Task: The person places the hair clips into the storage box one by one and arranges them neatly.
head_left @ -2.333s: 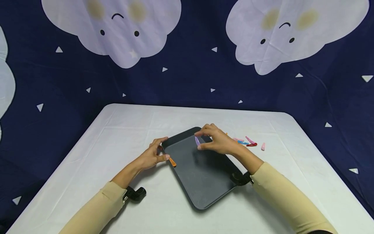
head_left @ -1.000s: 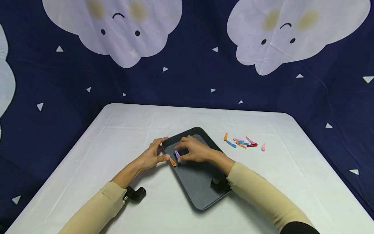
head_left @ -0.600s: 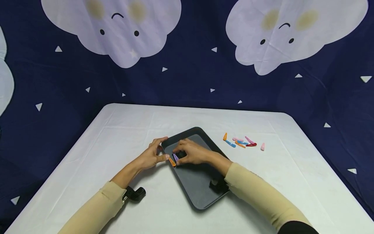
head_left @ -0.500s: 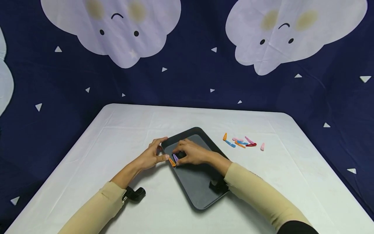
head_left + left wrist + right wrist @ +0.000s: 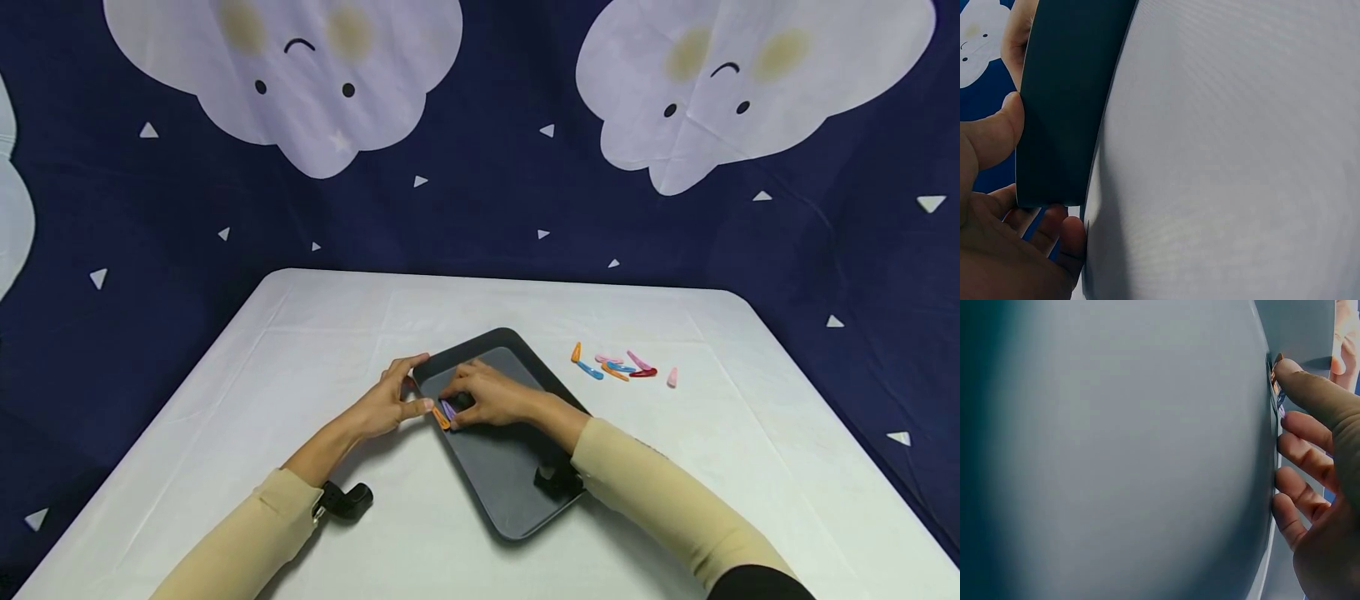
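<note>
A dark grey baking tray (image 5: 498,492) lies at an angle on the white table. My left hand (image 5: 390,404) grips its far left corner, thumb at the rim and fingers round the outside. Inside the tray, my right hand (image 5: 491,396) pinches a purple snap hair clip (image 5: 448,410) between thumb and fingers, low by the left wall. An orange hair clip (image 5: 441,418) sits right beside it along that wall. The right wrist view shows the right thumb (image 5: 1300,378) close to the clips, which are partly hidden there.
Right of the tray, loose hair clips lie on the table: an orange one (image 5: 576,352), a blue one (image 5: 590,371), a red one (image 5: 643,373), a pale pink one (image 5: 672,378) and several others. Behind the table hangs a dark blue cloth (image 5: 495,208) with clouds.
My right hand has carried the purple hair clip left and down, from over the tray's far part to its left wall beside the orange clip. The left hand has stayed at the corner.
</note>
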The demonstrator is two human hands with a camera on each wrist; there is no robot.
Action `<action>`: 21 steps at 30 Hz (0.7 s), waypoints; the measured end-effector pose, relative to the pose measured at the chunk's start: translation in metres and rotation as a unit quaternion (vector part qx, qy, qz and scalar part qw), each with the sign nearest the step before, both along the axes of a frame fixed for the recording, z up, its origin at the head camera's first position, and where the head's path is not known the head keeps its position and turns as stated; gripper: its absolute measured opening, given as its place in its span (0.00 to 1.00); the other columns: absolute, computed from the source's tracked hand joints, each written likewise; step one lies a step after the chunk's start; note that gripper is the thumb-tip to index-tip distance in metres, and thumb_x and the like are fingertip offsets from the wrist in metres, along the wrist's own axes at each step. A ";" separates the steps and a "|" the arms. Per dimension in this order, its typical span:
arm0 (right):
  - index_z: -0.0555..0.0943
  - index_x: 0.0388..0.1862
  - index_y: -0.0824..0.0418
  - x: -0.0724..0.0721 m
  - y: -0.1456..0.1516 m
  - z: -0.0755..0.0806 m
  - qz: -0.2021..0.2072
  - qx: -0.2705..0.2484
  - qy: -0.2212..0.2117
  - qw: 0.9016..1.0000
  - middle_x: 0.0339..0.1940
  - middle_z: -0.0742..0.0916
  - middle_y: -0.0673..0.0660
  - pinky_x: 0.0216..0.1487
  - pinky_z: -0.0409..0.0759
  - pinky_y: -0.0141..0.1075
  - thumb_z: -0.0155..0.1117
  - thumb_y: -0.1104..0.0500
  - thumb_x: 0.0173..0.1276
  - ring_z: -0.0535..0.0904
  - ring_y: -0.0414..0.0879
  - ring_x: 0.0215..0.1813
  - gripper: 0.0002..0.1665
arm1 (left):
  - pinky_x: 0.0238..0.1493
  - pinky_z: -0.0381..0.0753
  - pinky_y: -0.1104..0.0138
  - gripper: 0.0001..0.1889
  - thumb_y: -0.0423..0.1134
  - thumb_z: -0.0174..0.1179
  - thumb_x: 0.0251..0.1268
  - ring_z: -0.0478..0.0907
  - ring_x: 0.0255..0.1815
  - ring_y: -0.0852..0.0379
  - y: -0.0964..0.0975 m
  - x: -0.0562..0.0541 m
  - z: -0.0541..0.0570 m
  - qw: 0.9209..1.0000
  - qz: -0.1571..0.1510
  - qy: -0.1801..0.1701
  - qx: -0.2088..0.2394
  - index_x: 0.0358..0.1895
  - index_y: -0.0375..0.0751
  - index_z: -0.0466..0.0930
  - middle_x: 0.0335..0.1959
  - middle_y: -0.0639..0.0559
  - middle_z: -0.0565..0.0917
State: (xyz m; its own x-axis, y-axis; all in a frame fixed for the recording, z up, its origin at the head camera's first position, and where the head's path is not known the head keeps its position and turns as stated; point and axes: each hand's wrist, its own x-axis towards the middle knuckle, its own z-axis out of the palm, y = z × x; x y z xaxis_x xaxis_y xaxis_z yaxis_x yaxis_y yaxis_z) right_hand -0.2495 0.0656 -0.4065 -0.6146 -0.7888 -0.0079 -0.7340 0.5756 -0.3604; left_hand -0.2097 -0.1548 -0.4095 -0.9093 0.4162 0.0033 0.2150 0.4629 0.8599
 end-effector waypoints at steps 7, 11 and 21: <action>0.80 0.56 0.49 0.000 0.000 -0.002 0.002 0.004 0.008 1.000 0.47 0.78 0.47 0.52 0.69 0.36 0.70 0.43 0.56 0.68 0.41 0.51 0.28 | 0.52 0.65 0.56 0.38 0.40 0.60 0.64 0.60 0.59 0.43 0.001 0.000 -0.002 1.000 0.007 0.001 -0.004 0.73 0.42 0.50 0.67 0.39 0.58; 0.80 0.57 0.49 0.001 -0.001 -0.003 0.002 0.005 0.006 1.000 0.47 0.78 0.47 0.53 0.69 0.37 0.70 0.43 0.56 0.68 0.41 0.52 0.29 | 0.51 0.66 0.59 0.38 0.41 0.61 0.63 0.61 0.58 0.44 0.000 0.001 -0.001 1.000 0.007 0.000 -0.004 0.73 0.42 0.50 0.67 0.40 0.59; 0.79 0.58 0.50 0.001 0.000 -0.001 -0.005 0.008 -0.003 1.000 0.50 0.78 0.47 0.57 0.69 0.39 0.70 0.42 0.56 0.68 0.42 0.55 0.31 | 0.49 0.67 0.60 0.38 0.41 0.60 0.64 0.60 0.58 0.44 0.001 0.002 -0.001 1.000 0.003 -0.001 -0.002 0.73 0.41 0.50 0.67 0.40 0.58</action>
